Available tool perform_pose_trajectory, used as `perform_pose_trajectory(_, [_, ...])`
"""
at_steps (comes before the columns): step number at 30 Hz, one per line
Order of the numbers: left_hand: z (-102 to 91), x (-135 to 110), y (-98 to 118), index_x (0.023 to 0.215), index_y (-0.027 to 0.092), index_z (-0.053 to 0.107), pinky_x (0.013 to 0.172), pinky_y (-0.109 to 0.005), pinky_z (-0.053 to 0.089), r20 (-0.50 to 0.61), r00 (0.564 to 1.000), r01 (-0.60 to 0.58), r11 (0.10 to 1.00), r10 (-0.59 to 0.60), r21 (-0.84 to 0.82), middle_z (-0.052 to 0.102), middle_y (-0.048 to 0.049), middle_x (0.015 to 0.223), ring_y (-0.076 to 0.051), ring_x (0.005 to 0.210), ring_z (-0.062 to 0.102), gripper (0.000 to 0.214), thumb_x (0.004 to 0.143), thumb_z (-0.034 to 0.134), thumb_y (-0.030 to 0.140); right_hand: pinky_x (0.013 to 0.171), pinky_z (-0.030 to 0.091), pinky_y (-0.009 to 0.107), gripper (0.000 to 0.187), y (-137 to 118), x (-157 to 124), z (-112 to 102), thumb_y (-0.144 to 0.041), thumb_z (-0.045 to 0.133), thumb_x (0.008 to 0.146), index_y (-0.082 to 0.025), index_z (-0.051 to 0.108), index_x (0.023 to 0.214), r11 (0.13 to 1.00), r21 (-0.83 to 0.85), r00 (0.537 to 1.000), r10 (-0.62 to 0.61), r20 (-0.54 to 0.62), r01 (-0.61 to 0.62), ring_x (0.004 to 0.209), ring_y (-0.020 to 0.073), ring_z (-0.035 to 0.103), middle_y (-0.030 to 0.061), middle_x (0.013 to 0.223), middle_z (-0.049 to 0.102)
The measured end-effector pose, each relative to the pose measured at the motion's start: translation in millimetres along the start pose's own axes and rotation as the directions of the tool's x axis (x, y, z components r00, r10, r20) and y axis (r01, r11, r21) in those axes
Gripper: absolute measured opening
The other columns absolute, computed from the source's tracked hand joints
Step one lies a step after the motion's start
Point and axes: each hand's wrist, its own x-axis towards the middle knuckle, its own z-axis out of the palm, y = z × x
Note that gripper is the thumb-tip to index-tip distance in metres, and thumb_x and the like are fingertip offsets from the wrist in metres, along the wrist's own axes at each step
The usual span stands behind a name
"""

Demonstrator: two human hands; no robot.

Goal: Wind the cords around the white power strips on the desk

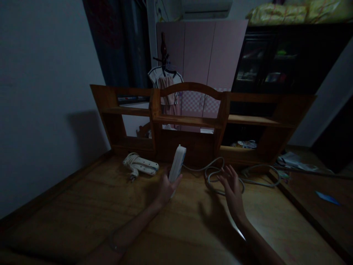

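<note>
My left hand is closed around a white power strip, which it holds on edge above the wooden desk. From the far end of that strip a pale cord runs to the right and lies in loose loops on the desk. Over these loops is my right hand, fingers apart and nothing in them; whether it touches the cord I cannot tell. To the left lies a second white power strip, its own cord wound around one end and its plug resting on the desk.
A wooden shelf unit stands along the back of the desk. On the left is a pale wall. At the right, beyond the desk's raised edge, a lower brown surface carries a blue packet and papers.
</note>
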Motion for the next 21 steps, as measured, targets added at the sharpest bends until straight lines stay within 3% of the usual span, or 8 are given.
perform_pose_trajectory(5, [-2.8,-6.7,9.6,0.124,0.022,0.045,0.083,-0.033,0.048,0.038,0.985,-0.171,0.975,0.167,0.140,0.061,-0.0083,0.114,-0.022,0.098,0.062,0.053,0.077,0.064,0.036,0.105,0.038,0.051,0.059,-11.3,-7.1,5.2,-0.029,0.054,0.088,-0.025,0.033,0.143,0.930,-0.238,0.957,-0.249,0.151,0.279,0.133,0.0269,0.037,0.0103,0.147,0.036])
perform_pose_trajectory(9, [-10.3,-13.2,9.3,0.134,0.024,0.037,0.077,-0.033,0.050,0.220,0.930,-0.348,0.897,0.294,0.272,0.062,-0.0090,0.114,-0.024,0.092,0.064,0.069,0.072,0.067,0.031,0.108,0.034,0.051,0.059,-13.3,-8.7,9.5,-0.023,0.054,0.087,-0.026,0.034,0.143,0.842,-0.307,0.892,-0.384,0.239,0.445,0.133,0.0267,0.036,0.0082,0.148,0.035])
perform_pose_trajectory(11, [-13.9,-15.9,6.5,0.138,0.023,0.034,0.080,-0.035,0.049,0.363,0.827,-0.535,0.800,0.429,0.273,0.063,-0.0112,0.115,-0.027,0.095,0.064,0.075,0.071,0.068,0.032,0.107,0.036,0.051,0.064,-11.5,-8.4,9.5,-0.022,0.056,0.085,-0.026,0.031,0.144,0.820,-0.313,0.874,-0.409,0.264,0.478,0.133,0.0279,0.038,0.0082,0.148,0.034])
perform_pose_trajectory(13, [-15.5,-18.7,3.9,0.139,0.022,0.034,0.086,-0.039,0.047,0.503,0.667,-0.716,0.660,0.549,0.229,0.063,-0.0138,0.116,-0.029,0.100,0.062,0.074,0.073,0.066,0.033,0.104,0.040,0.051,0.071,-9.3,-7.8,8.2,-0.023,0.059,0.084,-0.028,0.026,0.146,0.810,-0.328,0.869,-0.410,0.275,0.486,0.130,0.0294,0.042,0.0084,0.149,0.033])
perform_pose_trajectory(15, [-14.6,-21.9,3.2,0.140,0.022,0.035,0.087,-0.042,0.047,0.631,0.504,-0.837,0.515,0.589,0.188,0.063,-0.0157,0.114,-0.030,0.101,0.062,0.069,0.077,0.062,0.035,0.102,0.042,0.051,0.076,-7.8,-6.8,6.5,-0.023,0.061,0.083,-0.030,0.021,0.147,0.798,-0.355,0.872,-0.422,0.249,0.487,0.126,0.0298,0.046,0.0082,0.150,0.032])
perform_pose_trajectory(17, [-11.6,-25.3,4.7,0.140,0.025,0.036,0.083,-0.043,0.048,0.742,0.372,-0.905,0.394,0.558,0.157,0.064,-0.0156,0.110,-0.030,0.097,0.063,0.063,0.081,0.056,0.036,0.102,0.042,0.051,0.078,-8.1,-5.8,4.9,-0.023,0.061,0.083,-0.031,0.019,0.147,0.783,-0.377,0.869,-0.445,0.215,0.494,0.126,0.0294,0.046,0.0076,0.150,0.031])
perform_pose_trajectory(19, [-8.1,-28.3,7.7,0.139,0.029,0.036,0.080,-0.042,0.048,0.809,0.274,-0.943,0.310,0.519,0.121,0.065,-0.0146,0.108,-0.029,0.093,0.063,0.058,0.084,0.053,0.037,0.104,0.040,0.052,0.077,-10.3,-5.1,3.8,-0.022,0.061,0.083,-0.032,0.018,0.147,0.770,-0.380,0.858,-0.467,0.212,0.513,0.129,0.0287,0.043,0.0068,0.150,0.030])
perform_pose_trajectory(21, [-5.4,-30.4,10.4,0.139,0.030,0.036,0.078,-0.041,0.048,0.826,0.221,-0.963,0.251,0.518,0.100,0.065,-0.0140,0.107,-0.027,0.090,0.063,0.056,0.085,0.052,0.036,0.106,0.037,0.053,0.074,-13.1,-4.8,3.1,-0.020,0.060,0.084,-0.032,0.022,0.146,0.752,-0.372,0.839,-0.497,0.222,0.544,0.133,0.0283,0.038,0.0054,0.150,0.030])
